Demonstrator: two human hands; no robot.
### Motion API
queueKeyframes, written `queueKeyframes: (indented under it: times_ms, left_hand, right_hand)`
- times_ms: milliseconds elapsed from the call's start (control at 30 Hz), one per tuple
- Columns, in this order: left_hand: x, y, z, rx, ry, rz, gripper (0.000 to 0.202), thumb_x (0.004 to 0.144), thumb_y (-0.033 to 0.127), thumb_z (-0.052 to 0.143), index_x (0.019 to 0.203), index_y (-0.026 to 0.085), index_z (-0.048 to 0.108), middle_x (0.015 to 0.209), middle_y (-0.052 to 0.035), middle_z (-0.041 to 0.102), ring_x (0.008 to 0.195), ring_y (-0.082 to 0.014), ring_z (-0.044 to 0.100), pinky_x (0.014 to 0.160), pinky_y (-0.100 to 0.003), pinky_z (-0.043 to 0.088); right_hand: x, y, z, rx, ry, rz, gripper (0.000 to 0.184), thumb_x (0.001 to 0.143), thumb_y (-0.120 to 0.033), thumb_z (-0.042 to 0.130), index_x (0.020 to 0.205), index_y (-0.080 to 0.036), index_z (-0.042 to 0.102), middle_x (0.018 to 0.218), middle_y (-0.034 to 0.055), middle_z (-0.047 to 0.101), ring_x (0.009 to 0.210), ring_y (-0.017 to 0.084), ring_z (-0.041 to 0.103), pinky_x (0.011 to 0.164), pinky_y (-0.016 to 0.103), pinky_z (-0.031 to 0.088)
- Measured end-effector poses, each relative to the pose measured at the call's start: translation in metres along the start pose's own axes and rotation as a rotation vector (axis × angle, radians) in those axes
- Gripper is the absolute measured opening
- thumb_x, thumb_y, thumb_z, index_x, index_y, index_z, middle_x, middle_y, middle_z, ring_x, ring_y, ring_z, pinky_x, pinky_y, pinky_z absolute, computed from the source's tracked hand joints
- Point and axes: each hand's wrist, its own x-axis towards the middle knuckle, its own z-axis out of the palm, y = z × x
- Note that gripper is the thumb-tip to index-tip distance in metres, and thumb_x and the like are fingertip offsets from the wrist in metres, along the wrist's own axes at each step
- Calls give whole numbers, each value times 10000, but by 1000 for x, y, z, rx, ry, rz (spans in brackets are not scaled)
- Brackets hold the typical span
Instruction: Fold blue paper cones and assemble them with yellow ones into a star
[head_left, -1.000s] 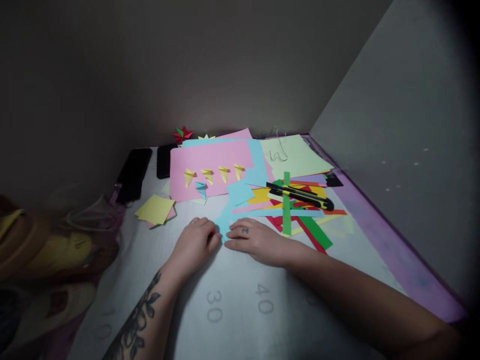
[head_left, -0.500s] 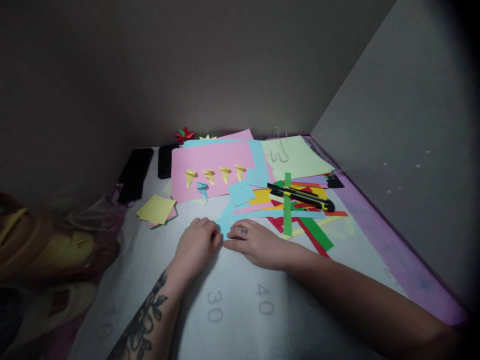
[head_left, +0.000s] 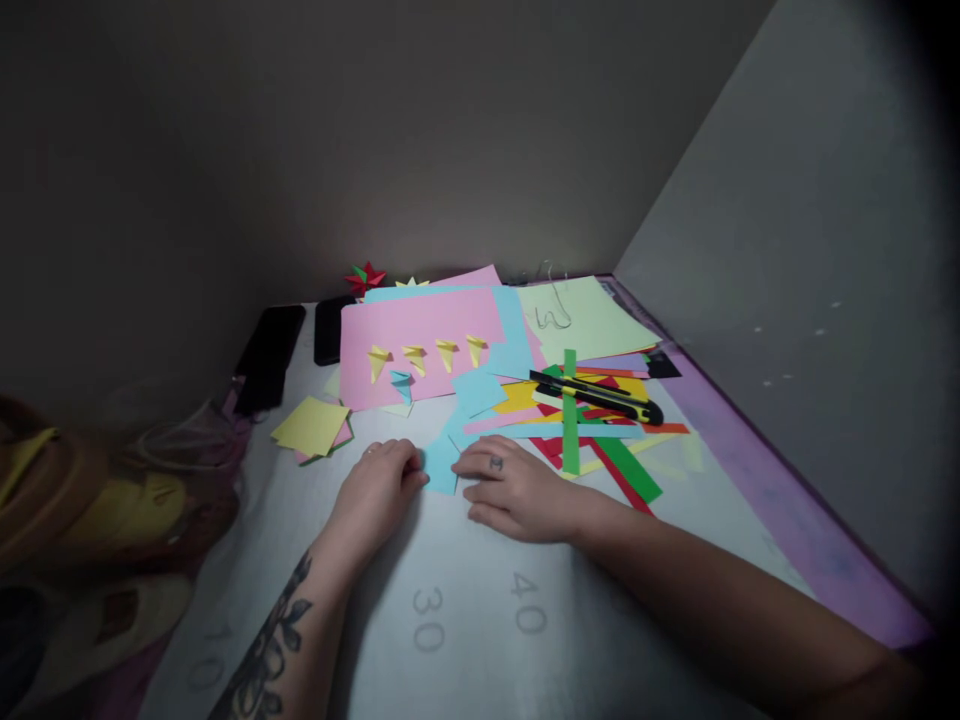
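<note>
We see a big white desk (head_left: 484,590) with numbers on it. A large pink sheet (head_left: 420,320) lies toward the back. To the right of it is a pale green sheet (head_left: 596,315), with a bent wire resting on top. In front of that is a messy heap of colored strips (head_left: 626,468).

Next come our two hands, down by the desk. Our right hand (head_left: 517,490) is loose, its fingers a little apart, and the tips touch the right side of the blue paper (head_left: 441,474). Our left hand (head_left: 382,487) is curled up small at the left side of it. We can't tell if its thumb and finger really pinch the paper.

A black and yellow cutter (head_left: 634,405) lies on the strips. Smaller than that is the blue paper, low on the desk between our hands, with more blue paper behind it. We think it is very light, thin and bendy, and could crease or tear if we pull hard. The best places to hold it look like its two side edges, with soft fingertips.

Smallest are four yellow folded shapes (head_left: 379,363) and one blue folded shape (head_left: 402,384).
</note>
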Motion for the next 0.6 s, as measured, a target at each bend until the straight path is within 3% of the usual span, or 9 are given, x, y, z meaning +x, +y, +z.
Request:
queueKeyframes:
  times_ms: [167, 267, 367, 467, 600]
  left_hand:
    - [-1, -2, 1, -14, 19, 18, 44, 797, 193, 572, 762, 194, 546, 782, -38, 614, 770, -212, 517, 690, -315, 361]
    - [-1, -6, 1, -109, 35, 31, 54, 816, 190, 524, 795, 191, 574, 801, -38, 626, 788, -205, 536, 716, -319, 382]
    - [-1, -6, 1, -268, 107, 4, 152, 858, 204, 436, 838, 183, 584, 845, -44, 636, 809, -193, 555, 734, -314, 405]
    - [-2, 0, 2, -441, 178, -64, 180, 881, 259, 409, 849, 180, 567, 810, -25, 615, 741, -166, 545, 672, -282, 411]
    - [-5, 15, 6, -773, 96, -50, 144, 859, 311, 480, 860, 178, 534, 771, -1, 587, 687, -130, 529, 622, -239, 408]
  right_hand:
    - [1, 4, -1, -30, -47, 5, 204, 889, -303, 533, 957, -170, 672, 1269, 87, 588, 1255, 283, 412, 1042, 507, 324]
    - [2, 5, 2, 27, -18, -1, 208, 886, -263, 529, 1033, -175, 648, 1219, 85, 626, 1254, 268, 436, 1063, 538, 285]
    - [2, 4, 3, 229, 179, 7, 176, 874, -206, 527, 1002, -190, 647, 1052, 73, 691, 1123, 217, 558, 1006, 463, 386]
    - [3, 2, 4, 476, 339, 179, 126, 849, -151, 529, 847, -195, 647, 851, 55, 677, 849, 162, 633, 763, 313, 511]
    - [7, 2, 5, 567, 368, 368, 142, 771, -79, 542, 794, -188, 629, 796, 27, 627, 747, 138, 606, 676, 257, 490]
